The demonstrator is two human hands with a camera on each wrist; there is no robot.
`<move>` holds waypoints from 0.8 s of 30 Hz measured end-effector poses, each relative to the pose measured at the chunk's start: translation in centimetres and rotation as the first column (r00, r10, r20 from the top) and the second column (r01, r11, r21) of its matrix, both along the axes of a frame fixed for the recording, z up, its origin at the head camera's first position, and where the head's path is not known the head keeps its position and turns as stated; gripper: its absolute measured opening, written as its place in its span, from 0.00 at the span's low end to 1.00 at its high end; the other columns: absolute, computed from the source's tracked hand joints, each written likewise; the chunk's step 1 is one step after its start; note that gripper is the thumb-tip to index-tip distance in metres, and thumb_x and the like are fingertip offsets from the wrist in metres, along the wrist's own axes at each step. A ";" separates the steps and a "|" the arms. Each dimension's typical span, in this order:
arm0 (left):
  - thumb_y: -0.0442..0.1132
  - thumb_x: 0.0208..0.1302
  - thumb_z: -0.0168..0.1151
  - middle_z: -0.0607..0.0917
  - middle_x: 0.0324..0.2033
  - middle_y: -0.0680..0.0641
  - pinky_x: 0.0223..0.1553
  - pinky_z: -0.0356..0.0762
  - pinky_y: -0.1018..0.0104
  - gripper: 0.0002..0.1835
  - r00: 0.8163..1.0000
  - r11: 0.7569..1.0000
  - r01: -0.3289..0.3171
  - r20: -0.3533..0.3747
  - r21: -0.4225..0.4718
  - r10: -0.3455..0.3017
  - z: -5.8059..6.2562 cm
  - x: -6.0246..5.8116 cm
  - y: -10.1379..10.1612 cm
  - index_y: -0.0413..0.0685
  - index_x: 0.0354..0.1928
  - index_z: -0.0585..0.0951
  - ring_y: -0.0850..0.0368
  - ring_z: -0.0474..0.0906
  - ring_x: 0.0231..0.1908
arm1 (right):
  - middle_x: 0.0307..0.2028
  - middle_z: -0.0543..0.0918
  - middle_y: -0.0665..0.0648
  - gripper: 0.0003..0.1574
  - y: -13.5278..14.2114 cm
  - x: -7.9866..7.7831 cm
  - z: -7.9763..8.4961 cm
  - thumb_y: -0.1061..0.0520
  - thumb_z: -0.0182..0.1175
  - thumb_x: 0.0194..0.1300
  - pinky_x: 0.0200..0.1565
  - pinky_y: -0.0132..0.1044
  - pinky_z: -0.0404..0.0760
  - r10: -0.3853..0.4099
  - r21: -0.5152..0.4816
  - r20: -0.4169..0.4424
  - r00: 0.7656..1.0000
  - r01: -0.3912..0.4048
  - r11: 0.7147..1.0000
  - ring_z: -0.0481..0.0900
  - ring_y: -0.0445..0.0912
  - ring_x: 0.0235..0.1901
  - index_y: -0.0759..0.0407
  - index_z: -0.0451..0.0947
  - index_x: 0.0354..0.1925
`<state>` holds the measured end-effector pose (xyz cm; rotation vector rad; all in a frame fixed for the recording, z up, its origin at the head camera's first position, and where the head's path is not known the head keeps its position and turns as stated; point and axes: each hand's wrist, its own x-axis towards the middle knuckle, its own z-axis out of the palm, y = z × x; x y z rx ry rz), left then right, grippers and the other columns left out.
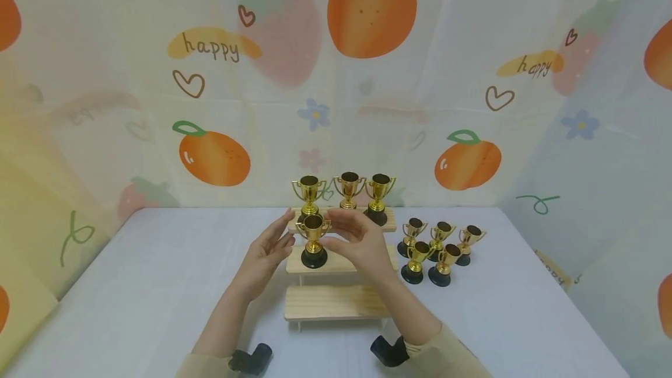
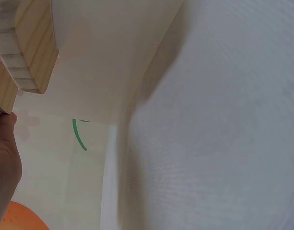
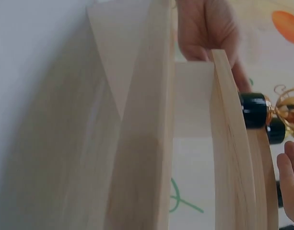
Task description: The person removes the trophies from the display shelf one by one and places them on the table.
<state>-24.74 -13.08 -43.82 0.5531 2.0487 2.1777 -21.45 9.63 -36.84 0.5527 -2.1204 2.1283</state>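
A small gold trophy cup (image 1: 314,238) with a black base stands upright near the left end of the middle wooden shelf (image 1: 346,262). My left hand (image 1: 268,252) is just left of it with relaxed fingers; in the left wrist view, that hand's fingertips (image 2: 6,120) are right at a shelf's edge. From the right, my right hand (image 1: 362,242) comes close to the cup, thumb and fingers apart. In the right wrist view, my right hand's fingers (image 3: 288,165) show beside the trophy, whose black base (image 3: 253,110) sits on the plank.
Three more trophies (image 1: 349,188) stand on the top shelf (image 1: 389,220). The lowest shelf (image 1: 336,302) is nearest me. Several trophies (image 1: 440,273) are grouped on the white table (image 1: 504,319) right of the stand. A fruit-printed cloth (image 1: 378,104) hangs behind.
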 end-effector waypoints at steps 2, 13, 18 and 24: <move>0.21 0.68 0.48 0.48 0.80 0.53 0.68 0.66 0.79 0.38 1.000 1.000 0.000 0.000 0.002 0.000 0.0 0.0 0.0 0.52 0.77 0.55 0.45 0.54 0.75 | 0.60 0.79 0.64 0.33 -0.5 -0.1 0.1 0.64 0.71 0.55 0.64 0.36 0.81 0.001 0.011 0.004 1.000 -0.001 1.000 0.79 0.53 0.60 0.62 0.75 0.59; 0.23 0.69 0.48 0.49 0.80 0.52 0.68 0.66 0.80 0.38 1.000 1.000 0.008 -0.018 0.002 -0.008 0.1 0.0 0.0 0.52 0.77 0.55 0.45 0.53 0.75 | 0.58 0.81 0.58 0.30 -1.9 -0.6 0.2 0.64 0.71 0.56 0.59 0.30 0.84 -0.035 0.046 0.050 0.998 0.033 0.998 0.81 0.45 0.53 0.58 0.78 0.57; 0.23 0.69 0.49 0.49 0.80 0.50 0.68 0.67 0.80 0.38 1.000 1.000 0.007 -0.030 -0.009 -0.007 0.1 0.0 -0.1 0.52 0.77 0.55 0.44 0.54 0.75 | 0.56 0.82 0.58 0.29 -2.1 -0.7 0.1 0.63 0.72 0.55 0.56 0.31 0.85 -0.047 0.047 0.056 0.997 0.045 0.998 0.82 0.42 0.49 0.57 0.79 0.56; 0.24 0.69 0.49 0.49 0.80 0.50 0.67 0.67 0.81 0.38 1.000 1.000 0.000 -0.031 -0.019 -0.001 0.2 0.1 0.0 0.53 0.77 0.55 0.44 0.54 0.75 | 0.55 0.82 0.57 0.29 -2.1 -0.8 -0.1 0.62 0.73 0.55 0.57 0.35 0.86 -0.056 0.054 0.052 0.997 0.053 0.997 0.82 0.43 0.48 0.56 0.79 0.56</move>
